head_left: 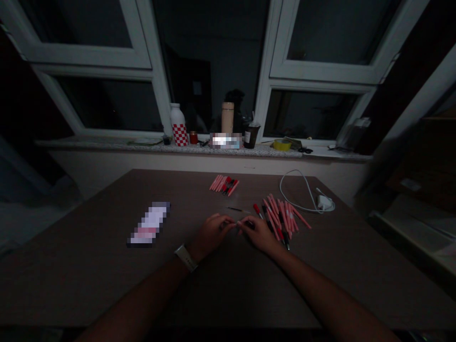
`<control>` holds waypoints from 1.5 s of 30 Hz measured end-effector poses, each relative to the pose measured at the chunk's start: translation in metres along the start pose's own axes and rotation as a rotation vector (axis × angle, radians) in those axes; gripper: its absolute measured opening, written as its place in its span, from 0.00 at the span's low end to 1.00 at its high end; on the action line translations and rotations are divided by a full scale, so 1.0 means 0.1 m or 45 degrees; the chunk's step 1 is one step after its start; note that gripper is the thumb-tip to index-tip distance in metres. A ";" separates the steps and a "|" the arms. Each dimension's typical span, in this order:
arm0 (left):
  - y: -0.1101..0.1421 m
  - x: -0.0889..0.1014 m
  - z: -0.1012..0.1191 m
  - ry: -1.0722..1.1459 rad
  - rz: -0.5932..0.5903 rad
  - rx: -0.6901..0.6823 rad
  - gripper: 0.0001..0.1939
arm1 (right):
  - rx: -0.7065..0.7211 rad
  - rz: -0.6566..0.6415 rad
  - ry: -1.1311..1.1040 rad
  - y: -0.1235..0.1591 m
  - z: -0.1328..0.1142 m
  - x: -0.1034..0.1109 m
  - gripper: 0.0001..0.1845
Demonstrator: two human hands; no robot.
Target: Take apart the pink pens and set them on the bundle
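My left hand (211,233) and my right hand (259,233) meet at the middle of the brown table (107,266), fingertips pinched together on a small dark pen part (238,223) between them. It is too dim to make the part out fully. A heap of several pink pens with red and black caps (283,217) lies just right of my right hand. A thin pen refill (238,209) lies just beyond my fingers. A smaller bunch of pink pens (224,184) lies farther back. A white watch sits on my left wrist.
A blurred-out flat object (148,223) lies left of my hands. A white charger with its cable (322,201) is at the back right. The windowsill holds a red-checked white bottle (178,125), a tan flask (227,117), a dark cup (251,135) and yellow tape (282,144).
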State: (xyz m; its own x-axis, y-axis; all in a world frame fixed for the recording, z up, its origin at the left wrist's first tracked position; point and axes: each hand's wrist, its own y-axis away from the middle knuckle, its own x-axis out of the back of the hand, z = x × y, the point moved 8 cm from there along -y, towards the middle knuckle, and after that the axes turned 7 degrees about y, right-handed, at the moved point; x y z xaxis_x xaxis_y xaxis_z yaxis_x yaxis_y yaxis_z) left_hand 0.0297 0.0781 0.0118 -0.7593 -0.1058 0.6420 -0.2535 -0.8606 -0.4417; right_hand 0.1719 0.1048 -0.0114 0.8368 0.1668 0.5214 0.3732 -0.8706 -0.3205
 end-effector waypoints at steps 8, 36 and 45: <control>0.01 -0.02 0.10 0.009 -0.057 -0.072 0.11 | -0.011 0.048 -0.001 -0.03 0.09 0.01 0.17; 0.01 -0.06 -0.02 0.056 -0.131 -0.002 0.11 | 0.014 -0.034 -0.039 0.02 0.04 -0.03 0.14; 0.00 -0.04 -0.01 0.131 -0.052 0.021 0.11 | 0.025 -0.007 -0.050 0.00 -0.03 -0.02 0.19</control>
State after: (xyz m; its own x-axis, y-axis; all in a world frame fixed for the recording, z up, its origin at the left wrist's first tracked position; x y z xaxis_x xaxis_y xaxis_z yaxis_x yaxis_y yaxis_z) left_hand 0.0317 0.0789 0.0087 -0.8060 -0.0194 0.5915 -0.2764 -0.8715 -0.4051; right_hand 0.1692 0.1036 -0.0100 0.8497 0.1895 0.4920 0.3851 -0.8605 -0.3337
